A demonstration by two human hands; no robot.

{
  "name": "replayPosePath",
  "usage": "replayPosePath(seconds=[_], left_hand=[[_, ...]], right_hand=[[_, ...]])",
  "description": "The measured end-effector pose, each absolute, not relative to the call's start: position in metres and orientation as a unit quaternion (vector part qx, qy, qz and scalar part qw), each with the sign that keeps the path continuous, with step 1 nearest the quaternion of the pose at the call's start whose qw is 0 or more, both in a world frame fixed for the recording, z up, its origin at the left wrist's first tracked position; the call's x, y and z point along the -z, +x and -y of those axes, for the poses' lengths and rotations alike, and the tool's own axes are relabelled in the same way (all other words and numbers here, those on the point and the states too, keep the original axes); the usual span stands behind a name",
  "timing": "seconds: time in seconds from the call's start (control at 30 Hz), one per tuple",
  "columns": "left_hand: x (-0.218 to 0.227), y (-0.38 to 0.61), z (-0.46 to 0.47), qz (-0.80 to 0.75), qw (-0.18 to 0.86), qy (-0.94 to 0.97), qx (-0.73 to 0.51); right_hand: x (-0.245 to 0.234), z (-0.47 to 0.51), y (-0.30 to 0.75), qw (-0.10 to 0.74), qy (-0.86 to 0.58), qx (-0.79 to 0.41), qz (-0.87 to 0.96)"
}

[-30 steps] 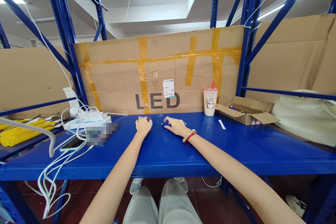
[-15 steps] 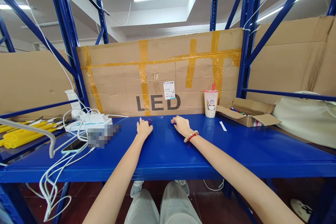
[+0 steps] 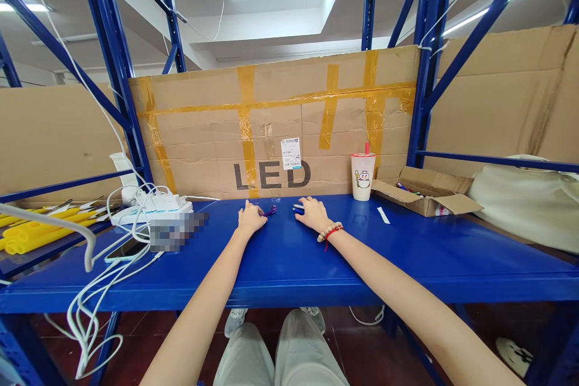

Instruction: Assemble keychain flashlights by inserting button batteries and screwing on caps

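Both my arms reach forward over a blue metal shelf (image 3: 289, 259). My left hand (image 3: 251, 218) rests near the back of the shelf with curled fingers pinching a small purple object (image 3: 270, 211) that sticks out to its right. My right hand (image 3: 312, 214), with a bead bracelet and a red cord at the wrist, lies palm down with fingers closed on a thin blue pen-like item (image 3: 297, 207). The two hands are about a hand's width apart, just in front of a cardboard wall marked LED (image 3: 271, 132).
A paper cup with a red straw (image 3: 362, 176) stands right of my hands, next to an open cardboard box (image 3: 425, 193). At left lie a white power strip with tangled cables (image 3: 145, 208), a phone (image 3: 124, 250) and yellow tubes (image 3: 40, 232). A white bag (image 3: 529, 199) lies far right.
The purple object now shows beyond my left hand's fingers. My right hand has moved a little toward the back of the shelf, and its fingers have drawn in over the blue item.
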State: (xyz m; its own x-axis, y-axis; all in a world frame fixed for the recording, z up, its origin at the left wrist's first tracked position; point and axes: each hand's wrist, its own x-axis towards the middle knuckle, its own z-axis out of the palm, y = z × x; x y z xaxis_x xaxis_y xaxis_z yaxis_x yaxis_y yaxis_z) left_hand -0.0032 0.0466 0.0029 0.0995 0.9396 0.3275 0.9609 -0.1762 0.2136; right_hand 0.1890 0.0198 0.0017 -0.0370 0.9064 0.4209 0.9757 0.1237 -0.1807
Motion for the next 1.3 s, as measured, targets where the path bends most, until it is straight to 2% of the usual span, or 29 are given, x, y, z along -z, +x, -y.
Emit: replayPosePath(seconds=[0.37,0.9,1.1,1.3], left_hand=[[-0.005,-0.002,-0.044,0.602,0.03,-0.772,0.201],[-0.001,-0.001,-0.052,0.551,-0.026,-0.807,0.208],[0.004,0.002,-0.056,0.539,-0.04,-0.805,0.243],[0.003,0.005,-0.055,0.5,-0.049,-0.804,0.317]], right_hand=[[-0.001,-0.021,0.192,0.185,-0.656,0.047,0.731],[0.0,-0.027,0.196,0.22,-0.663,0.069,0.712],[0.002,-0.028,0.193,0.327,-0.552,0.066,0.764],[0.007,-0.026,0.18,0.289,-0.428,0.064,0.854]])
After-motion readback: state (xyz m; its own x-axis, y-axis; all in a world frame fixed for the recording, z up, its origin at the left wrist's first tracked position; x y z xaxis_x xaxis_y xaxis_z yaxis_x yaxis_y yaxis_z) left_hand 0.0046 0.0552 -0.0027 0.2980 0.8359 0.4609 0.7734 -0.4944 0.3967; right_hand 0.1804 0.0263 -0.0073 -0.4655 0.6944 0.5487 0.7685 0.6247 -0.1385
